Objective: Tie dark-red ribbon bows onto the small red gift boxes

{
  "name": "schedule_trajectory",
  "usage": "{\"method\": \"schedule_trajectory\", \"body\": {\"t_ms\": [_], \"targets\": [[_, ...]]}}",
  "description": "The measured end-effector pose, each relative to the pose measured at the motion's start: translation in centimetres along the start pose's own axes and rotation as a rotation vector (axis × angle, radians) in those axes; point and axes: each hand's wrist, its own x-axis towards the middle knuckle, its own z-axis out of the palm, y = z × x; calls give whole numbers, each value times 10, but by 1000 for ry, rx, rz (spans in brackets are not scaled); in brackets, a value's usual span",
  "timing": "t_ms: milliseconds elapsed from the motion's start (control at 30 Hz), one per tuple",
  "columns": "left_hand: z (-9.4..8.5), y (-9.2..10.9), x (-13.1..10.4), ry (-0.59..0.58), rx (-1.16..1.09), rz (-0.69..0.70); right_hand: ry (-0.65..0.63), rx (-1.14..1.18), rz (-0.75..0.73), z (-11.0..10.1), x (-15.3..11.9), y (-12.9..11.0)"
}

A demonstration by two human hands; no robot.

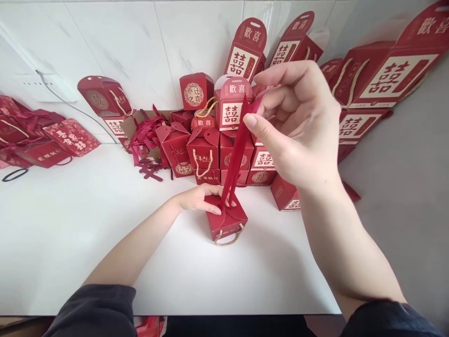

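A small red box [228, 223] with a cream rope handle at its front stands on the white table. Two strands of red ribbon [235, 161] rise from its top. Raised above and to the right, my right hand [298, 121] pinches the upper end of the ribbon between thumb and fingers. My left hand [206, 199] rests on the top of the box, thumb and fingers apart on either side of the ribbon's base; part of its fingers is hidden behind the ribbon.
Red gift boxes [175, 147] are stacked along the tiled wall. A carton of loose red ribbons [149, 133] stands left of them. Flat red bags [45, 152] and a black loop [14, 175] lie far left. More boxes [382, 79] are piled at the right.
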Motion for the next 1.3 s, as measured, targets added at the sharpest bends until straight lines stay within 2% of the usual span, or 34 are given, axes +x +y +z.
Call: {"method": "schedule_trajectory", "body": {"t_ms": [133,333,433,533,633,700,767,833,933,1067,1167,1300], "targets": [[5,0,5,-2,68,33,6,-3,-48,4,-1,-3],[12,-11,10,136,81,7,54,36,-67,2,-4,-4],[16,-15,12,158,84,33,114,52,-72,2,-2,8],[18,-14,12,136,100,50,112,21,13,-1,-6,26],[18,-12,13,136,80,50,-30,-143,184,-9,-27,41],[18,-12,13,142,65,49,-276,-273,375,-15,-50,46],[18,-13,13,142,66,49,-568,-258,514,-18,-75,51],[18,-14,14,135,71,50,-632,-159,538,-15,-95,55],[17,-16,14,134,87,53,-575,-47,548,-1,-113,59],[17,-19,15,158,107,69,-458,52,574,22,-120,61],[18,-17,15,160,121,62,-274,241,710,27,-123,62],[19,-15,14,166,126,39,-73,438,909,19,-129,72]]}}
